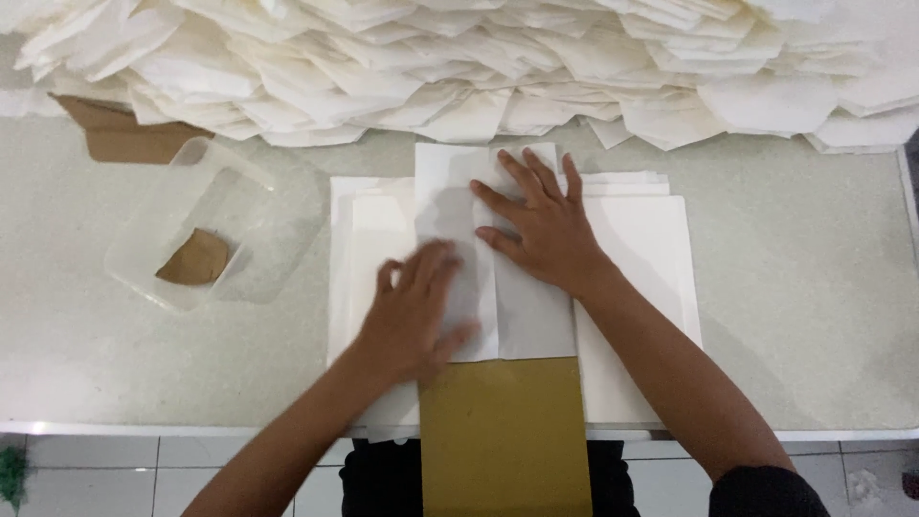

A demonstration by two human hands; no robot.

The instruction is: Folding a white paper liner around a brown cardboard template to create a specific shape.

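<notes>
Two hands work one folded white sheet (498, 278) at table (814, 316) centre, over a gold board (504, 436) that gives a straight folding edge. Left to right: clear tub (153, 258) holding a brown scrap (196, 258); your left hand (416, 311), fingers spread flat, blurred, pressing the flap; your right hand (541, 225), fingers splayed wide, pinning the sheet; a heap of folded white pieces (479, 67) behind.

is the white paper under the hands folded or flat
Folded: the white paper has both sides turned in over a gold template, edges meeting mid-sheet. Left hand and right hand press it.
</notes>
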